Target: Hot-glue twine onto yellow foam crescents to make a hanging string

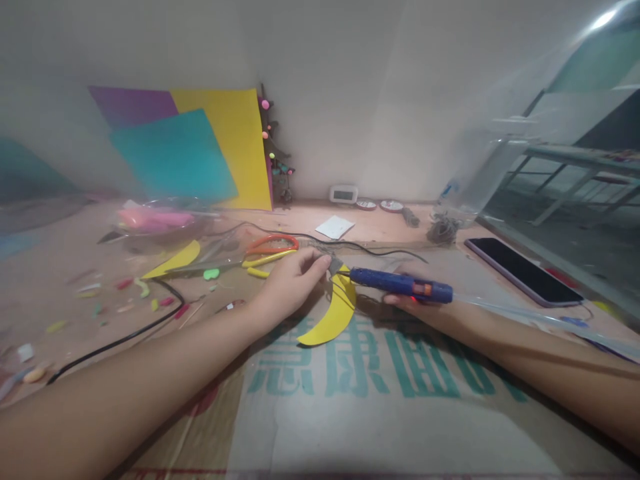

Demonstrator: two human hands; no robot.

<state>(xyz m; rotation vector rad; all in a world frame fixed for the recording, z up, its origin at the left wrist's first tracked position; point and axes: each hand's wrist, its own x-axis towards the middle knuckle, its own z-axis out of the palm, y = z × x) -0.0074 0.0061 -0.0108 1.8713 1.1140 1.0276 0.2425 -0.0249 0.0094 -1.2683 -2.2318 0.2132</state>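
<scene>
My right hand is closed around a blue hot glue gun that points left, a clear glue stick trailing from its back end. Its nozzle is at the upper end of a yellow crescent-shaped paper cutout. My left hand pinches that end, where a small grey piece shows by the thumb; whether the piece is attached to the crescent I cannot tell. Just beyond my left hand lie scissors with orange and yellow handles.
Coloured sheets lean on the wall. Scraps and a black cord lie at left. A phone rests at right, a ball of grey twine farther back. A small digital clock and white paper sit behind.
</scene>
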